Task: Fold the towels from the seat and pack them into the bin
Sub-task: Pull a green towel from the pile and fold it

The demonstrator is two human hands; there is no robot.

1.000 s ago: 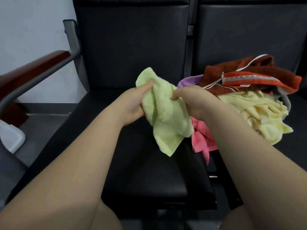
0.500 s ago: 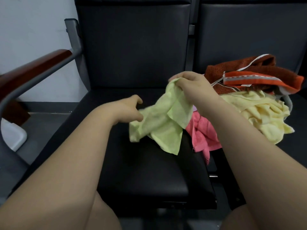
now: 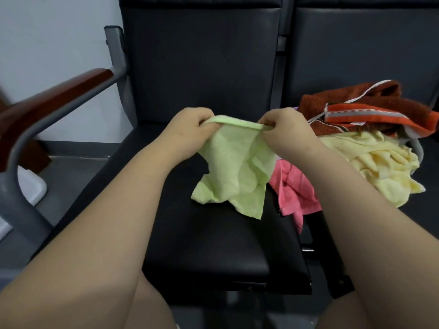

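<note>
Since half a second ago, the left grip (image 3: pixel 190 125) has been raised to the top edge of the light green towel (image 3: pixel 235 172), which is now stretched between it and the right grip (image 3: pixel 285 129). That edge is pinched by both grips. The towel is held over the black seat (image 3: pixel 213 245), with its lower part hanging to the cushion. A pink towel (image 3: pixel 294 188), a pale yellow towel (image 3: pixel 380 167) and a rust-orange towel (image 3: pixel 370 108) are heaped to the right.

Wooden armrest (image 3: pixel 54 96) on grey frame (image 3: pixel 23 143), white wall (image 3: pixel 47 32), possibly plastic white object (image 3: pixel 33 188) below.
</note>
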